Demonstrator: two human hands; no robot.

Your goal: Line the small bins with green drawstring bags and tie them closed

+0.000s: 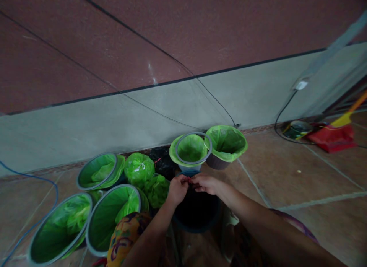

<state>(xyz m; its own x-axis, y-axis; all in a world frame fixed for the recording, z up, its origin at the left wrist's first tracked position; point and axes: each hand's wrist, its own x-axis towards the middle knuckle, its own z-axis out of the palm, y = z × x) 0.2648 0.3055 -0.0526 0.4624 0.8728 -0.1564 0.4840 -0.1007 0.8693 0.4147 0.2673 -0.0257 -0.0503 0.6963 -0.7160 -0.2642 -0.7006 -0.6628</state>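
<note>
My left hand point(179, 187) and my right hand point(204, 183) meet over the far rim of a dark bin point(197, 229). The fingers of both are pinched together around a small red thing point(189, 179), too small to name. Inside, the bin is too dark to make out. Just behind it stand a bin with a green liner and a grey ring point(210, 144) on top, and a brown bin point(218, 162) lined with a green bag point(229, 142). A tied green bag point(139, 167) and a black bag point(163, 161) lie to the left of my hands.
Three green-lined bins with grey rims, one of them this bin point(31, 242), stand at the left. A blue cable point(55, 198) runs along the floor there. Against the wall at right are a red dustpan point(334, 139), a round can point(298, 128) and a black cord point(275, 123).
</note>
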